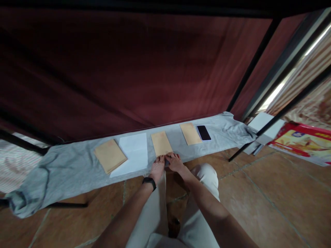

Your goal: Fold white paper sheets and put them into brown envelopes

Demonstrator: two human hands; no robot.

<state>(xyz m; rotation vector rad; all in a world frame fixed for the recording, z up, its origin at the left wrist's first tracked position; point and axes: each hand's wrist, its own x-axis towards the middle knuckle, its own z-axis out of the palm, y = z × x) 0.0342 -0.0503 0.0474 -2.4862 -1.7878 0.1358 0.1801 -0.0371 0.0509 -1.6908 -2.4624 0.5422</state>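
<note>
In the head view, the left hand (157, 167) and right hand (175, 162) meet at the near edge of the middle tan envelope (161, 142), which lies flat on the cloth-covered desk (77, 168). Whether either grip pinches the paper or merely presses it, I cannot tell. To the left, a tan stack (110, 156) overlaps white paper (134, 150); to the right, another envelope (190, 133) lies just beside a phone (204, 133).

Tan envelopes (160, 142), white paper (134, 150), grey cloth (74, 167), dark red curtain (155, 69), red-and-yellow box (303, 141)
</note>
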